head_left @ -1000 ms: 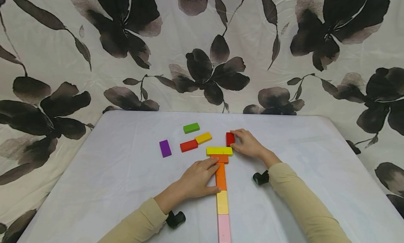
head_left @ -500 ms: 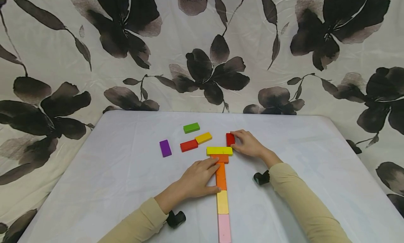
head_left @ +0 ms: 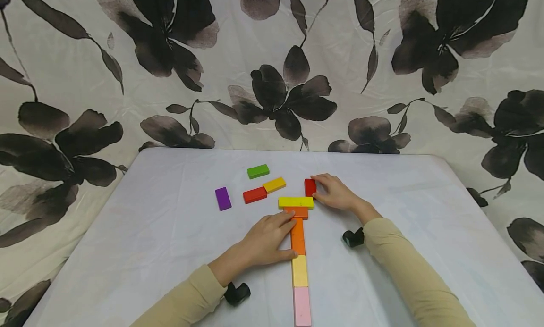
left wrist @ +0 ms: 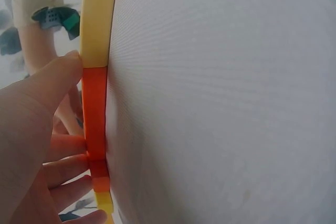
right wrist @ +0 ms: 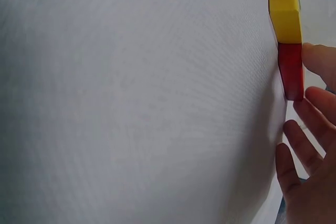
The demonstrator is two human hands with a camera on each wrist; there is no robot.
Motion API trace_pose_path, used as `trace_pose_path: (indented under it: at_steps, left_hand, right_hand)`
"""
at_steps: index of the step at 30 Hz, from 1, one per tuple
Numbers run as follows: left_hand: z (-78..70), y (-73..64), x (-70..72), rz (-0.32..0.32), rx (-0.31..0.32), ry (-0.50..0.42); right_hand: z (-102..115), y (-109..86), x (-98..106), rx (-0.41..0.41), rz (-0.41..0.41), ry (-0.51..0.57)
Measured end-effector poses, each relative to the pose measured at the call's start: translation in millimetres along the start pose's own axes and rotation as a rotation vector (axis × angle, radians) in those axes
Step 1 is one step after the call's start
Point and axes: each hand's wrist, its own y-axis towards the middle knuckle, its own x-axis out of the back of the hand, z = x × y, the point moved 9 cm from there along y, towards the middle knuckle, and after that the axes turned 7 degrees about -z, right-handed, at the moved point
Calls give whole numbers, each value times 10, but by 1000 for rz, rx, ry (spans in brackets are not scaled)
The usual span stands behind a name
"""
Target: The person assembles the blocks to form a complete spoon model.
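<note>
A red block (head_left: 310, 187) stands against the right end of the long yellow block (head_left: 295, 203), on its far side. My right hand (head_left: 335, 193) pinches this red block, index finger at its far end and thumb near the yellow block. Below the yellow block lie a short orange block (head_left: 301, 213) and a longer orange block (head_left: 298, 237), then a cream block (head_left: 300, 271) and a pink block (head_left: 302, 306) in line. My left hand (head_left: 264, 239) rests along the orange blocks with fingers extended. Its thumb (left wrist: 72, 62) touches near the cream block's end.
Left of the row lie a purple block (head_left: 223, 198), a second red block (head_left: 255, 195), a small yellow block (head_left: 274, 184) touching it, and a green block (head_left: 258, 171). All are on the white table (head_left: 148, 232). A floral cloth (head_left: 229, 44) hangs behind.
</note>
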Motion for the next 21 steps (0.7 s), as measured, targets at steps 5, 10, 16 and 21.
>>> trace_pose_path:
  at_steps: [5, 10, 16, 21]
  left_hand:
    - [-4, 0, 5, 1, -3, -1]
    - [-8, 1, 10, 1, -9, 0]
    - [-5, 16, 25, 2, -6, -6]
    - [18, 65, 44, -22, 18, -33]
  right_hand:
    - [-3, 1, -5, 3, 17, -8]
    - [-25, 13, -15, 1, 24, -11]
    - [-34, 17, -22, 8, 20, -13]
    - [-25, 13, -13, 3, 18, -15]
